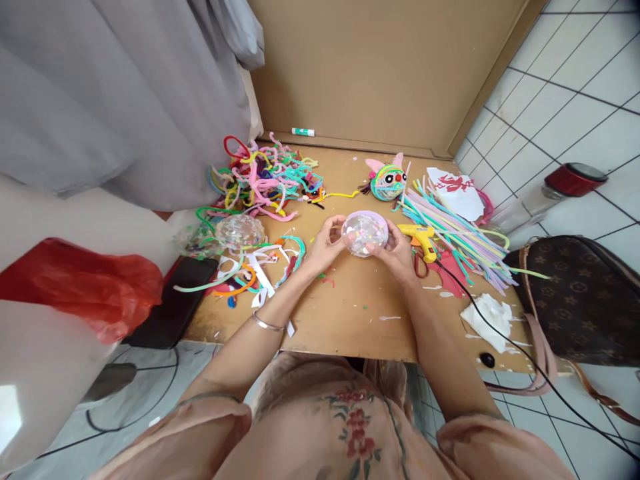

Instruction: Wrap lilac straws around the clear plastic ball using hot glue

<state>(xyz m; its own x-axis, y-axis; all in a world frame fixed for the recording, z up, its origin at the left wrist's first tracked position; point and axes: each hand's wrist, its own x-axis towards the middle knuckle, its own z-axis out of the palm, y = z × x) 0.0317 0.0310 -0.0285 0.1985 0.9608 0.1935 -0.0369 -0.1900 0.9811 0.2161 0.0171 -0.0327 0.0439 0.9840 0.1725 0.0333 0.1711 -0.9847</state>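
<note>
Between my two hands is a clear, round plastic piece with a lilac strip around its upper rim and small coloured specks on it. My left hand grips its left side, with the thumb on the front. Around the right side curl the fingers of my right hand, its thumb also on the front. Just right of that hand lies a yellow hot glue gun with a black cord. Behind the piece stands a striped pipe-cleaner figure with pink ears, round eyes and a red nose.
A tangled heap of pipe cleaners fills the back left, near clear plastic balls. Straight pipe cleaners lie at right, by a crumpled tissue and brown handbag. A glue stick rests at the back.
</note>
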